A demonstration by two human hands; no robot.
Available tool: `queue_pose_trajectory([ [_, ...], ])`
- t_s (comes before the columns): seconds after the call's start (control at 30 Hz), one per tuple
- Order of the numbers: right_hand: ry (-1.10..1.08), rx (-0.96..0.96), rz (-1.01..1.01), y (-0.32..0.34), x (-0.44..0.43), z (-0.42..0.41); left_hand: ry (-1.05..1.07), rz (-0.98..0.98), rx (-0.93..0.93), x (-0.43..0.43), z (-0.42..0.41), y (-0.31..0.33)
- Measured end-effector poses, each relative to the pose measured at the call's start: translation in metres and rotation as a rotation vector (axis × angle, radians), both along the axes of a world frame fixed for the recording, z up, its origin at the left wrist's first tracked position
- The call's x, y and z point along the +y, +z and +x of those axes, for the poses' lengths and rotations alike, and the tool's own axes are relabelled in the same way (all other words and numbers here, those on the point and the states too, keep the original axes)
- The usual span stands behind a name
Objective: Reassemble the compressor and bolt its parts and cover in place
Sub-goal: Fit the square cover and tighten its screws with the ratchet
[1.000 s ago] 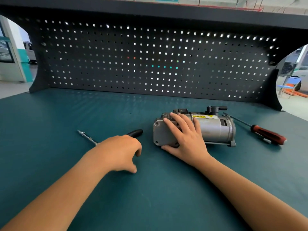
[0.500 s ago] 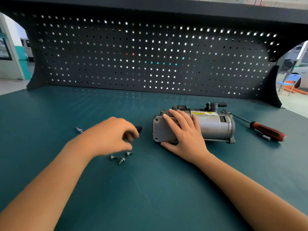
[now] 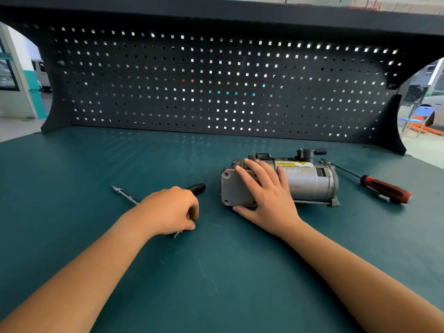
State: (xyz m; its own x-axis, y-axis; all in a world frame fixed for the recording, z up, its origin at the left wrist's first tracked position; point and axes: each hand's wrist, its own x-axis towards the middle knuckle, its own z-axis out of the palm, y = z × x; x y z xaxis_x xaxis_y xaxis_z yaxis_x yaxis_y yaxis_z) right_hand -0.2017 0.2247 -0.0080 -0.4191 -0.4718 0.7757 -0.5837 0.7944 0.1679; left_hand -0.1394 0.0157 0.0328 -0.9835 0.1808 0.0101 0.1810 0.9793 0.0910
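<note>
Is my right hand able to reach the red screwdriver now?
Probably yes: the right hand rests open on the compressor, and the red screwdriver lies uncovered beside it.

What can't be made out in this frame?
Head view only.
- Bolts: covered by the curled left hand; one tip shows, count and grip unclear.
- Black-handled tool: its middle is hidden behind the left hand.
- Compressor cover: partly under the right hand; bolt holes too small to judge.
- Warning label: too small to read.

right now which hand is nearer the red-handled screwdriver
Right: the right hand rests on the compressor, left of the red-handled screwdriver; left hand farther left, over the bolts.
</note>
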Motion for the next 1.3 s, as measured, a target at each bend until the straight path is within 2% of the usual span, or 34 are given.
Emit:
queue_pose_trajectory([
  [0.13,-0.016,0.014,0.011,0.0,0.0,0.0,-0.05,0.14,0.019,-0.002,-0.003,-0.004],
  [0.27,-0.016,0.018,-0.016,0.001,-0.001,0.0,-0.121,0.429,0.161,0.007,-0.005,-0.006],
  [0.4,-0.011,0.017,-0.013,0.002,0.0,-0.001,-0.053,0.798,0.274,0.015,-0.008,-0.008],
  [0.5,-0.002,-0.013,-0.023,0.001,0.0,-0.001,-0.033,0.967,0.31,0.018,-0.009,-0.009],
  [0.7,-0.005,-0.009,-0.013,0.001,0.0,-0.001,-0.018,1.05,0.397,0.03,-0.018,-0.012],
  [1.0,0.008,0.076,0.01,0.001,0.001,-0.003,-0.057,1.033,0.494,0.033,-0.022,-0.02],
  [1.3,0.041,0.145,0.071,-0.001,0.001,-0.002,-0.071,1.215,0.38,0.033,-0.026,-0.02],
])
